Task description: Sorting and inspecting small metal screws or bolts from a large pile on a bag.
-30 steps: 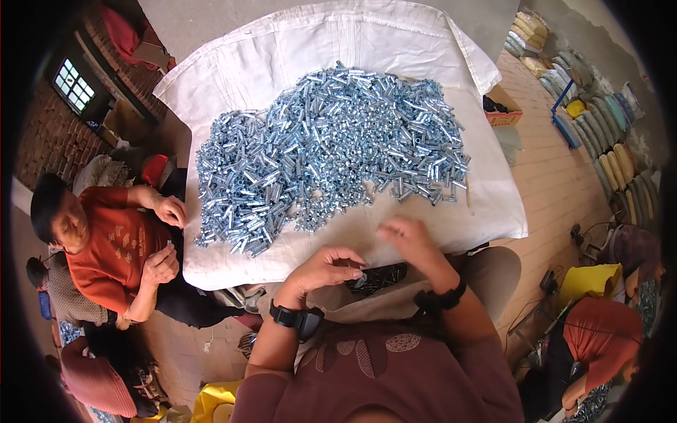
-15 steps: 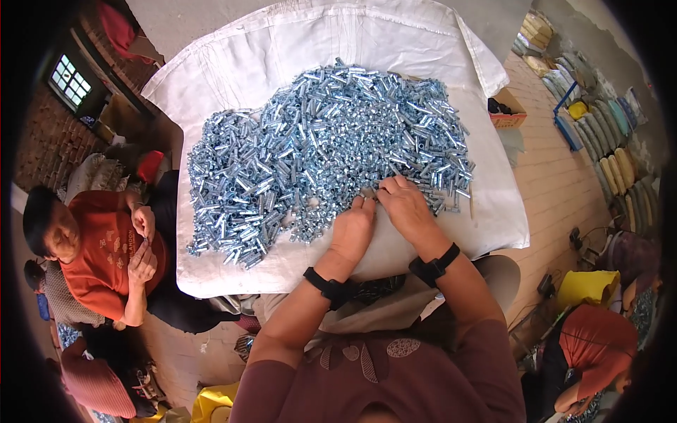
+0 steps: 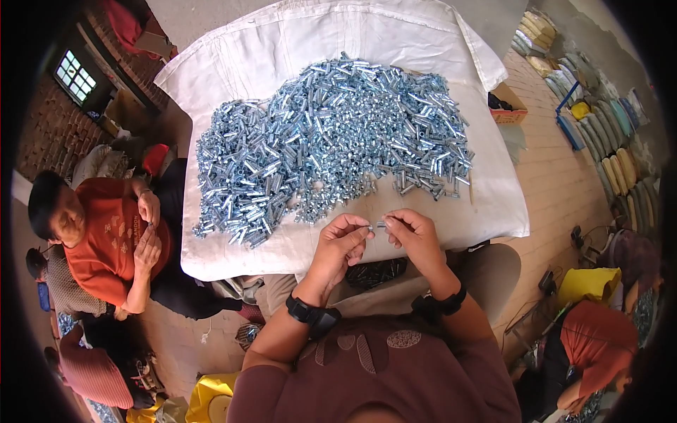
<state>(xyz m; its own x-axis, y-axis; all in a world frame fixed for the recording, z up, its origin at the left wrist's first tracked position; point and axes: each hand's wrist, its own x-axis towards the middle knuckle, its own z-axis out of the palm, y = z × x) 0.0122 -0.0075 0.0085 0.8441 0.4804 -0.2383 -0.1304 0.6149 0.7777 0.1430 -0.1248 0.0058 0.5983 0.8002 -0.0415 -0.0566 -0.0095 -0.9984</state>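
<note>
Over the near edge of the white cloth [image 3: 486, 218], my left hand [image 3: 337, 247] pinches a small metal nut-like piece [image 3: 370, 228] between thumb and fingertips. Facing it, my right hand [image 3: 415, 238] grips a short metal sleeve [image 3: 381, 224], its end pointing at the left hand's piece. A narrow gap seems to part the two pieces. Beyond both hands spreads a wide heap of shiny metal sleeves [image 3: 247, 158], with many small nut-like pieces [image 3: 349, 134] gathered through its middle and near side.
Below the table edge, by my lap, is a container of dark small parts [image 3: 377, 273]. A co-worker in an orange shirt [image 3: 106, 240] sits at the left; another person in red [image 3: 599, 342] bends at the lower right. A cardboard box [image 3: 508, 106] and stacked sacks [image 3: 620, 169] stand right.
Both hands have drawn back from the heap's near edge toward my body and now hold small metal pieces facing each other. The view has shifted slightly.
</note>
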